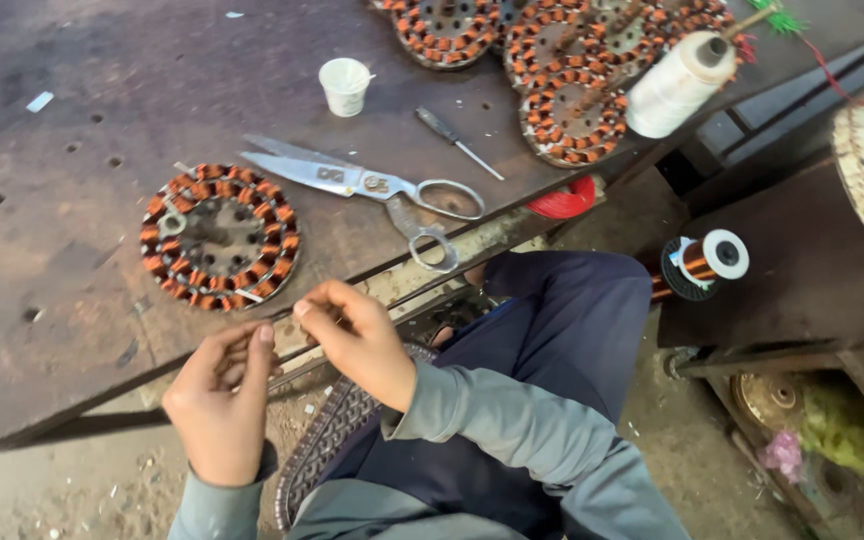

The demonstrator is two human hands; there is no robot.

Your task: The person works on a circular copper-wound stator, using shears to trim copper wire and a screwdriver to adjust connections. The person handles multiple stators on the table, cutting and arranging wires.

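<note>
The left hand (220, 398) and the right hand (357, 338) met just below the near edge of the bench (72, 300), fingertips pinched together on something thin. It looked like a fine wire or thread, too slight to tell which. Both hands were closed in a pinch grasp; neither touched the wound stator (220, 238), which lay flat on the bench just beyond them, its ring of copper coils facing up.

By the look of it, the step in hand was preparing a lead or a tie for that stator, twisting or stripping the strand between the fingers. The next move would call for a steady pull and a fine grip, since the strand was thin and the coils close-set.

Right of the stator lay large scissors (372, 185), blades open, with a small screwdriver (457, 142) beyond them. Behind the scissors stood a small white cup (344, 85); what it held could not be made out. Farther right of the stator, more wound stators (572, 60) were heaped at the bench's far edge, beside a cone of white thread (674, 85). A spool of copper wire (707, 262) sat off the bench, well right of the stator.
</note>
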